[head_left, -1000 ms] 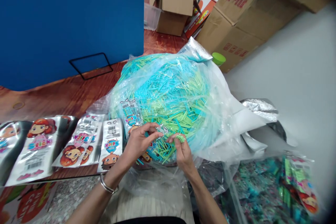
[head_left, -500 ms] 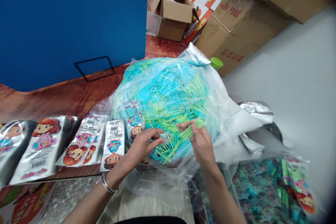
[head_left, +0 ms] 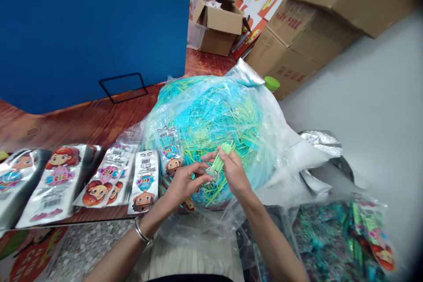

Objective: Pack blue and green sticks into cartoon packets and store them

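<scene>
My right hand (head_left: 231,169) is closed round a small bundle of thin green sticks (head_left: 220,158). Their lower ends meet the mouth of a small clear printed pouch (head_left: 212,172), which my left hand (head_left: 190,180) pinches; how far the sticks are inside it I cannot tell. Both hands are over a large plastic-lined heap of blue and green sticks (head_left: 205,105). On the heap's left side rest printed pouches (head_left: 171,152) with sticks showing in them. Just left of these lies a flat white pouch (head_left: 144,180) with a cartoon figure.
Stacks of cartoon-printed pouches (head_left: 53,185) line the table's front edge at left. A blue panel (head_left: 92,31) with a black wire stand (head_left: 124,88) is behind. Cardboard boxes (head_left: 297,48) pile up at back right. A clear bag of filled pouches (head_left: 330,238) sits low right.
My right hand has moved left with the green sticks and tilted them, bringing them to the pouch in my left hand. The view has shifted slightly.
</scene>
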Demonstrator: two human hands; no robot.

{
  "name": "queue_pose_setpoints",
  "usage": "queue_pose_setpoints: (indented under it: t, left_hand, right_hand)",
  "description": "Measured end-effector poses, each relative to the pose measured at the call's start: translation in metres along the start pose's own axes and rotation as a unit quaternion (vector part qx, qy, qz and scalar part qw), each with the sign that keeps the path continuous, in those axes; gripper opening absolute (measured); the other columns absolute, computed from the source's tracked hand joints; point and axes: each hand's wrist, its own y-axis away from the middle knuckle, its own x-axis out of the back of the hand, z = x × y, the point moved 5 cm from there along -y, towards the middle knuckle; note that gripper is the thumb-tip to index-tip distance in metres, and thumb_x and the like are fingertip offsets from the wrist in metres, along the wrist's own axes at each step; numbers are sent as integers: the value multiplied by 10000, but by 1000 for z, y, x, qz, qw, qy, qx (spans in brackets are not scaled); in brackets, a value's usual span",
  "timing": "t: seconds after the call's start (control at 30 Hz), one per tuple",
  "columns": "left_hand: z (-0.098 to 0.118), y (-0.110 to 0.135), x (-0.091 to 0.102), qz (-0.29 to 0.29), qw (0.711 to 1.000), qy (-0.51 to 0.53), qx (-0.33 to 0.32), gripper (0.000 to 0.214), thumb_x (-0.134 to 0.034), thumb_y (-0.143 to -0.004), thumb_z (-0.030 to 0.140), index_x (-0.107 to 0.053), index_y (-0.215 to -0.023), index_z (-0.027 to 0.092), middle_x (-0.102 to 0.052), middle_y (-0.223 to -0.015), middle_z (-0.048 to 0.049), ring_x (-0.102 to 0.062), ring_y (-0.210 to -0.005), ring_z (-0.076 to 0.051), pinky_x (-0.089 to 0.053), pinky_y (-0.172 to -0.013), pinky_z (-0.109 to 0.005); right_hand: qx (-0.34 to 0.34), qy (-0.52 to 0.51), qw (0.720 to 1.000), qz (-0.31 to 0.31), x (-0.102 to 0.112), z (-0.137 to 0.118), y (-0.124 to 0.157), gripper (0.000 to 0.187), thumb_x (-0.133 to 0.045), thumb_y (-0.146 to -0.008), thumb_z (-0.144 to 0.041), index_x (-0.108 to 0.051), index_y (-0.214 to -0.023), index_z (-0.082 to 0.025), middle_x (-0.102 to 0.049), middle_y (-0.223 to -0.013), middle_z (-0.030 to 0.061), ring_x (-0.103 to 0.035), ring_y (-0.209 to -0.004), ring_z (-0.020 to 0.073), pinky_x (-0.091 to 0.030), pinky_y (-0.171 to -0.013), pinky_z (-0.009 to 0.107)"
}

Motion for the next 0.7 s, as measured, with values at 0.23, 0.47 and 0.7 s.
queue_pose_setpoints:
  t: [0.23,0.47,0.7]
  left_hand:
    - [-7,3,2,61,993,96,40,202,-636,-758,325,-663,-884,168,-682,-760,-14,-625,-704,-145,-479,-687,-246]
    - [9,1,-3,-6,1000,27,2,244,-531,-841,331,-702,-959,202,-721,-930,-30,-643,-836,-187,-479,-760,-285]
    - [-10,3,-3,18,990,103,91,247,-586,-785,335,-732,-924,191,-736,-918,-28,-647,-823,-187,-482,-769,-288]
  right_hand:
    - [91,56,994,32,0,-3,27,242,-413,-912,-397,-547,-1015,-224,-681,-955,48,-585,-1052,214,-406,-947,405]
    - [170,174,970,8,-5,-21,37,268,-380,-934,-322,-621,-1014,-236,-638,-1056,50,-504,-1144,207,-342,-1013,389]
    - [127,171,976,-48,0,-13,39,244,-405,-929,-297,-573,-1087,-217,-641,-1096,48,-545,-1107,188,-388,-981,370]
